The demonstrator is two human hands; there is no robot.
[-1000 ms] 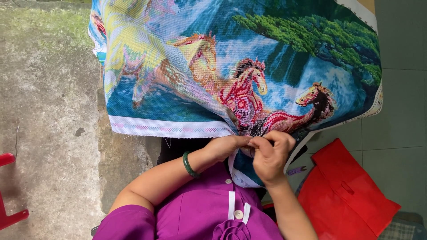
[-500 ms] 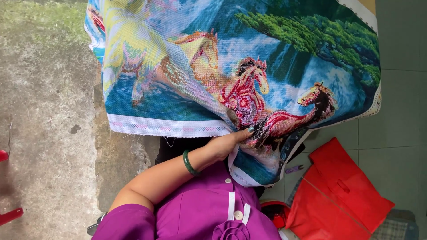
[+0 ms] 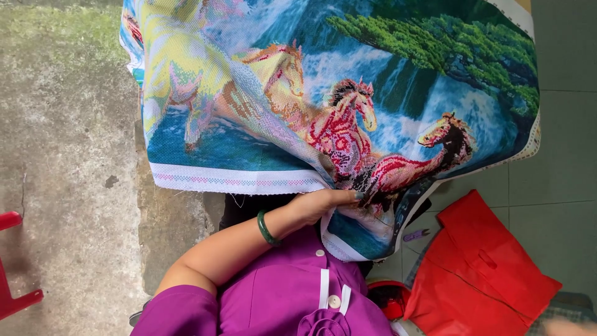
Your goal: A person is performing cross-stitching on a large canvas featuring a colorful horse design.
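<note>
Pinching embroidered cloth (image 3: 336, 118) | left hand (image 3: 323, 204) fingertips at lower fold

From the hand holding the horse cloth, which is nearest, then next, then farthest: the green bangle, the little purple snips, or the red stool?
Measured from the left hand in the head view:
1. Green bangle, on that hand's own wrist.
2. Purple snips, on the tiled floor on the side toward the red bag.
3. Red stool, at the far edge of the concrete.

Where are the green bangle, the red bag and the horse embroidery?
green bangle (image 3: 267, 228): head view, on its band at the wrist.
red bag (image 3: 482, 267): head view, on its flat side.
horse embroidery (image 3: 348, 124): head view, on the red horse.
</note>
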